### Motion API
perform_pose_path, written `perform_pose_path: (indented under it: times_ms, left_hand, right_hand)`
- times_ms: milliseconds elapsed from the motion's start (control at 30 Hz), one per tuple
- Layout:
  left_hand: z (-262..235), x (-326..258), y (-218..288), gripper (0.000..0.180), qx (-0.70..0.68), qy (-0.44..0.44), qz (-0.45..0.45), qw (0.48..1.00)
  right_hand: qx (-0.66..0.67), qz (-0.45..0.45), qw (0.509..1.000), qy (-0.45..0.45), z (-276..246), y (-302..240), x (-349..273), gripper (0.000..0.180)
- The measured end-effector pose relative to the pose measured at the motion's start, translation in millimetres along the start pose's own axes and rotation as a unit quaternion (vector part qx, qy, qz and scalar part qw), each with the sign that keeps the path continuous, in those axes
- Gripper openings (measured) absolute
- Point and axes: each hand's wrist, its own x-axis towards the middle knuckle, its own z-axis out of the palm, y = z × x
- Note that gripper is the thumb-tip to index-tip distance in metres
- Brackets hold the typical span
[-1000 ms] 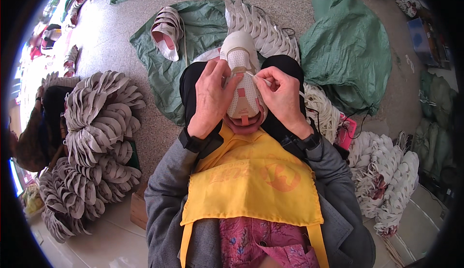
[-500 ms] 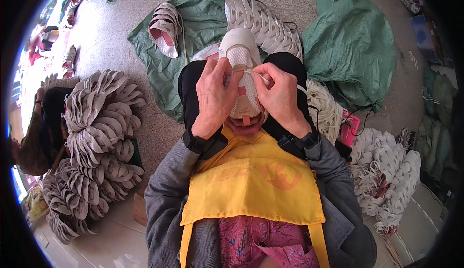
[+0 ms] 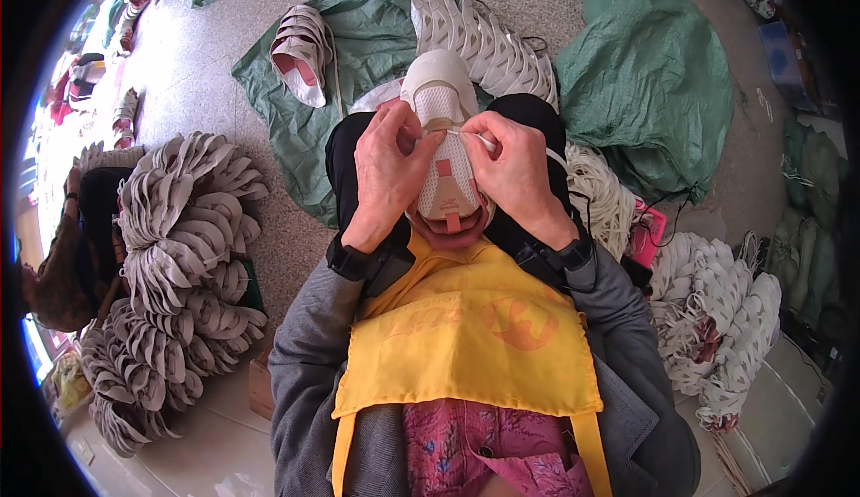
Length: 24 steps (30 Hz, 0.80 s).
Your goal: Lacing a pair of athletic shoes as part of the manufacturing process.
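Note:
A white and beige shoe upper (image 3: pixel 440 76) with mesh panels and pink tabs rests on my lap, toe pointing away. Its mesh tongue (image 3: pixel 452 185) lies between my hands. Across the throat of the shoe runs a white shoelace (image 3: pixel 454 130). My left hand (image 3: pixel 389 162) is closed at the left eyelet edge, thumb and forefinger pinching the lace there. On the other side, my right hand (image 3: pixel 512 169) pinches the lace, and a white piece of it sticks out beside the thumb. The fingers partly cover the eyelets.
Green sacking (image 3: pixel 309 152) lies ahead, with a nested stack of shoe uppers (image 3: pixel 302 53) and a longer row (image 3: pixel 488 44). A green sack (image 3: pixel 645 85) stands right, near white laces (image 3: pixel 598 197) and laced bundles (image 3: pixel 717 327). Grey pieces (image 3: pixel 184 228) heap at left, beside another person's arm (image 3: pixel 67 237).
Both hands keep their pinch over the shoe throat. They have shifted only slightly, and the whole view has moved a little.

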Motion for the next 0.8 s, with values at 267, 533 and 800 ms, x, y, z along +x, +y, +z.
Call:
perform_pose_path:
  times_ms: [267, 533, 800]
  left_hand:
    - [-1.7, -0.5, -1.5, 0.028, -0.012, -0.007, 0.005, 1.0]
    - [-0.8, -4.2, -2.8, 0.029, -0.04, 0.007, 0.007, 0.999]
    - [-2.7, -6.4, -2.8, 0.028, -0.03, 0.01, 0.024, 0.999]
  right_hand:
    - [0.0, -0.027, 0.999, -0.019, -2.7, 3.8, 5.5, 0.008]
    - [0.031, 0.061, 0.996, -0.064, 0.5, 6.2, 14.0, 0.009]
    - [0.031, -0.022, 0.997, -0.073, -5.5, 1.5, 18.1, 0.009]
